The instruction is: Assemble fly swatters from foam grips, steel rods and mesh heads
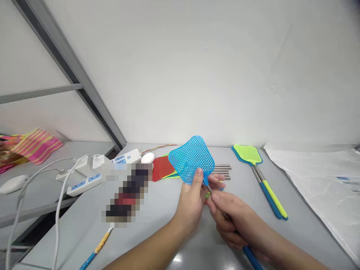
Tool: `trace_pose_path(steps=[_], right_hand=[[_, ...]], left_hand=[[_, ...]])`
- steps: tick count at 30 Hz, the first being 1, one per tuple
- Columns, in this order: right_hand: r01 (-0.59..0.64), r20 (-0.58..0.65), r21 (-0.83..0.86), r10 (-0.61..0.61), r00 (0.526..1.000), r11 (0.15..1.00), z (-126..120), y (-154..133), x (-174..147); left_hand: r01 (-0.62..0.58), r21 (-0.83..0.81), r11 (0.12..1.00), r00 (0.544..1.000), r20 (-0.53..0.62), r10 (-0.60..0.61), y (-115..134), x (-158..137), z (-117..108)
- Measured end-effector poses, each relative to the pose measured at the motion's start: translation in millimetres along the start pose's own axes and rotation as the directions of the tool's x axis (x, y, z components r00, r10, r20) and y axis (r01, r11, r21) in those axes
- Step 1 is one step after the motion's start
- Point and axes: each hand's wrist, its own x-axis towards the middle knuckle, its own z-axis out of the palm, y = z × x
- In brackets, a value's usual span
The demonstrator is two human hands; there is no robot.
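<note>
Two hands meet at one blue fly swatter held just above the near middle of the grey worktop. The left hand pinches the lower edge of the blue mesh head, thumb on its face, which keeps the head upright and steady. The right hand is closed around the thin metal rod just below the head, with the blue grip running out under the palm toward the near edge, a hold that looks suited to pushing or pulling rod and head against each other. Just behind the head lie loose red and green mesh heads and a row of bare metal rods, flat and within easy reach. Farther right, a pair of finished swatters, green on blue, lie stacked apart from the loose parts. White power strips and cables sit to the left; a plastic sheet covers the right side.
</note>
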Motion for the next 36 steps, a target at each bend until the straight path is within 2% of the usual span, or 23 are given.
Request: trace_pose_path(steps=[3,6,9,12,16,19,23,26,30,32,36], right_hand=[[-0.027,-0.016,0.024,0.027,0.999,0.999,2,0,-2],[-0.011,-0.04,0.006,0.012,0.999,1.0,5,4,-1],[0.018,-0.11,-0.087,-0.027,0.994,0.996,7,7,2],[0.051,-0.149,-0.248,-0.09,0.985,0.967,5,7,4],[0.014,-0.153,-0.314,-0.066,0.986,0.949,3,1,3],[-0.011,-0.175,-0.306,-0.045,0.984,0.952,2,-2,3],[0.015,-0.12,-0.294,-0.053,0.991,0.956,0,-6,3],[0.031,-0.065,-0.273,-0.051,0.997,0.962,-4,-8,4],[0.027,0.017,-0.329,-0.023,1.0,0.944,-8,-7,3],[0.019,-0.001,-0.333,-0.021,1.0,0.943,-8,-6,3],[-0.007,-0.123,-0.337,-0.036,0.992,0.941,-3,-4,3]], left_hand=[[-0.009,-0.016,1.0,0.999,0.034,0.01,0,-1,2],[-0.015,-0.005,1.0,1.0,0.019,0.015,-1,-2,3],[-0.018,0.039,0.999,0.999,-0.041,0.019,-3,-5,4],[-0.023,0.075,0.997,0.997,-0.077,0.029,-5,-7,3],[-0.007,0.132,0.991,0.999,-0.033,0.011,-7,-8,1],[0.018,0.099,0.995,1.0,0.022,-0.02,-7,-8,0],[0.022,0.085,0.996,0.999,0.032,-0.025,-5,-6,-1],[0.0,0.093,0.996,1.0,0.003,0.0,-1,0,-3],[-0.071,0.036,0.997,0.987,-0.141,0.075,9,12,-8],[-0.113,0.007,0.994,0.977,-0.18,0.112,12,18,-11],[-0.141,0.001,0.99,0.979,-0.151,0.14,9,22,-15]])
